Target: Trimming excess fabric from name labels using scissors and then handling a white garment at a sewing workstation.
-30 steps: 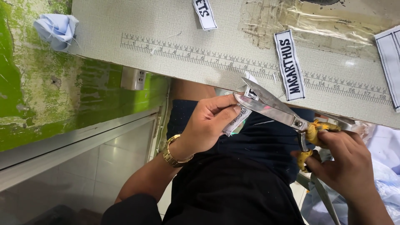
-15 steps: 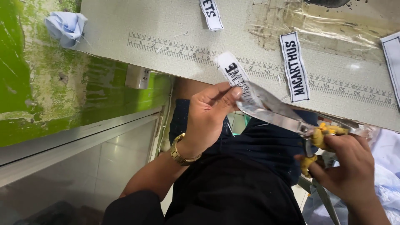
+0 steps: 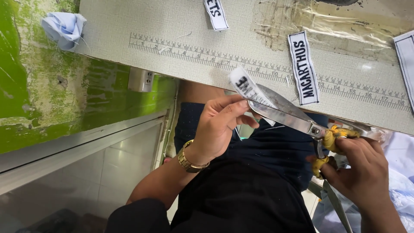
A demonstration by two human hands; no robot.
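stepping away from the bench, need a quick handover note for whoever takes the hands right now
Left hand: pinches a white label strip with black letters, held up at the table edge.
Right hand: grip on the yellow handles of the scissors, blades partly open at the strip.
Table: printed ruler along its edge; a cut label and another label lie flat on it; a crumpled blue cloth at its corner.
Done: two labels lie separate.
Left: the held strip looks not yet cut through.

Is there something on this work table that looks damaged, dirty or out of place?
Yes. The table has a patch of old, wrinkled clear tape with brown stains near its upper edge; it looks worn and peeling. A crumpled light blue cloth also sits at the table's left corner, partly over the edge.
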